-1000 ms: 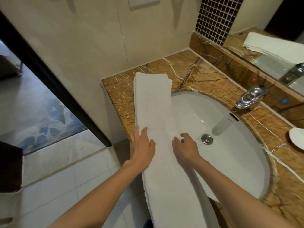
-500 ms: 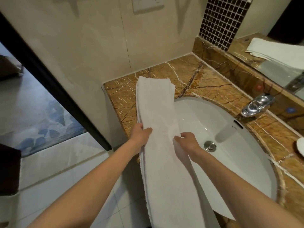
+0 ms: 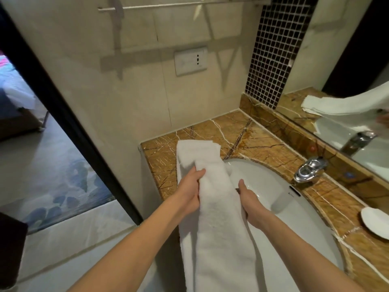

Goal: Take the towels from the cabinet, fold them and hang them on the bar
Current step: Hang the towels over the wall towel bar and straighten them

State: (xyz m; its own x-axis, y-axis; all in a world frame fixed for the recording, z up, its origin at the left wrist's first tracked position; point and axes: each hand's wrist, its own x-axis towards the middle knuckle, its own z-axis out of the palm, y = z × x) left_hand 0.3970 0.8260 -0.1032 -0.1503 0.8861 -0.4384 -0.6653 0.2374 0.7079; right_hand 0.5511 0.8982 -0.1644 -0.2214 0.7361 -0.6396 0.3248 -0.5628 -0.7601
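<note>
With left grip [image 3: 189,190] and right grip [image 3: 249,201] pinching the towel [image 3: 219,218] sides, lift level to slide the end beyond off the tabletop [image 3: 263,144].

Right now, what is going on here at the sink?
A person holds a long folded white towel, the left hand gripping one long edge and the right hand the other. Its far end lies on the marble counter beside the basin; the near part hangs down. It is not yet on the wall bar.

White towel [image 3: 219,207], folded long strip, far end on counter, near end hanging
</note>
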